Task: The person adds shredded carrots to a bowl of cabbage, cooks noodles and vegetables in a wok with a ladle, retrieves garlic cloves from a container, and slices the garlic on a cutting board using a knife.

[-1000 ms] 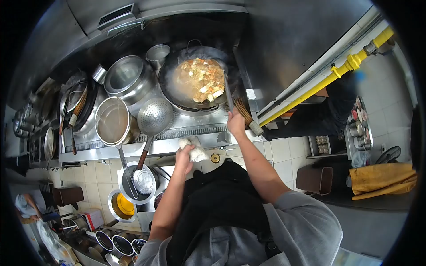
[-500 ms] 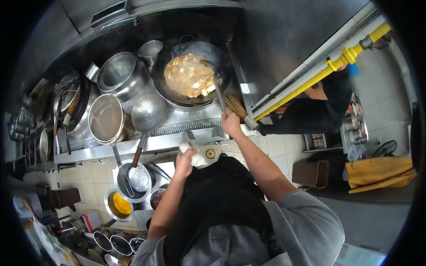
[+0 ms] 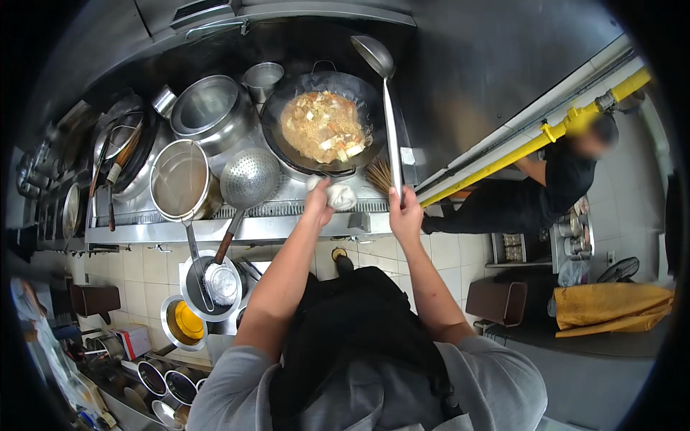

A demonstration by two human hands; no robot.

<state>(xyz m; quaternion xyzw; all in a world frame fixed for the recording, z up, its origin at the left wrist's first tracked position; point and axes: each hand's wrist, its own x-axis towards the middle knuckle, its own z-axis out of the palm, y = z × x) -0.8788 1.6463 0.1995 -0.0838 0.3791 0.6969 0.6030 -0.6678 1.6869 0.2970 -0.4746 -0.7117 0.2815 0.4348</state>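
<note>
My right hand [image 3: 407,218] is closed around the long handle of a metal ladle [image 3: 390,133]. The ladle's bowl is raised beyond the right side of the wok, apart from the food. A white cloth [image 3: 341,197] is bunched in my closed left hand [image 3: 317,202], at the near rim of a black wok [image 3: 370,97]. Whether the cloth touches the wok's near handle I cannot tell. Noodles [image 3: 323,126] with pale chunks and broth lie in the wok. A bamboo brush [image 3: 379,174] rests beside the wok, partly behind the ladle handle.
Left of the wok are a perforated skimmer [image 3: 250,176], a pot with a strainer [image 3: 180,179] and a stack of steel pots [image 3: 205,108]. A bowl of yellow liquid [image 3: 188,323] stands lower left. Beyond the yellow pipe [image 3: 496,156] is another person [image 3: 553,176] in dark clothes.
My right hand has lifted the ladle out of the noodles, up and to the right. My left hand has carried the cloth forward to the wok's near rim. The other person has shifted into fuller view.
</note>
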